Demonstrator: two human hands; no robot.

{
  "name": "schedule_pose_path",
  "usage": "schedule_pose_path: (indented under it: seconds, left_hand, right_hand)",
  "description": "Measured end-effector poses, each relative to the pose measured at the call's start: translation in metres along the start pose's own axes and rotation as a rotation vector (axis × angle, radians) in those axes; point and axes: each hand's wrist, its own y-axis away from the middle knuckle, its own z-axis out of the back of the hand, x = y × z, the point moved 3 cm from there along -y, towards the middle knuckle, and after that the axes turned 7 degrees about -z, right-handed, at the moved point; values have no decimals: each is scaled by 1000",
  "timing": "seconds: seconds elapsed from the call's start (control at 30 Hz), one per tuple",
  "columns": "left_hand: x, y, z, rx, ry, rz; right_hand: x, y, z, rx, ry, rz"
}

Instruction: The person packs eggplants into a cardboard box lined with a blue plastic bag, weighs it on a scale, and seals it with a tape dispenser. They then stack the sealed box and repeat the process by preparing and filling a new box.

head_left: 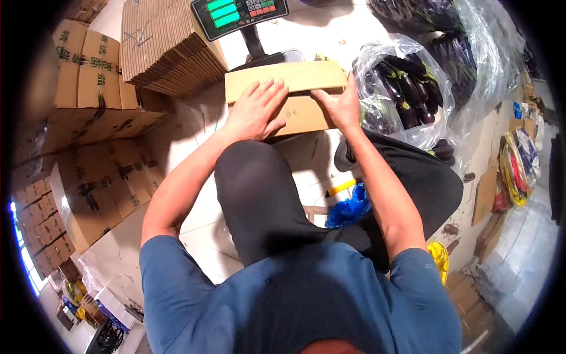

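A small cardboard box (306,115) lies in front of my knees, at the foot of a digital scale (240,15) with lit green displays. Its top flap (295,78) is folded over, with a dark gap along the front edge. My left hand (259,111) rests flat on the box's left part, fingers stretched over the flap. At the right end, my right hand (341,107) grips the box, thumb on the front by the gap and fingers along the side. Whatever is inside the box is hidden.
A clear plastic bag of eggplants (410,91) stands to the right, with more bagged eggplants (451,59) behind. Flattened cardboard (168,47) is stacked at the back left. Taped cartons (88,65) fill the left side. A blue plastic bag (349,206) and a yellow tool (342,187) lie between my legs.
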Motion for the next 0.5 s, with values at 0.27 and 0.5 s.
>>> schedule_pose_path:
  seconds: [0.27,0.5]
  left_hand:
    - [1,8,-21,107,10,105]
    - [4,1,-15,100,77,139]
  right_hand:
    - [-172,-30,21,278,-566,-665]
    - [-169,-150,-37,110,298,-287]
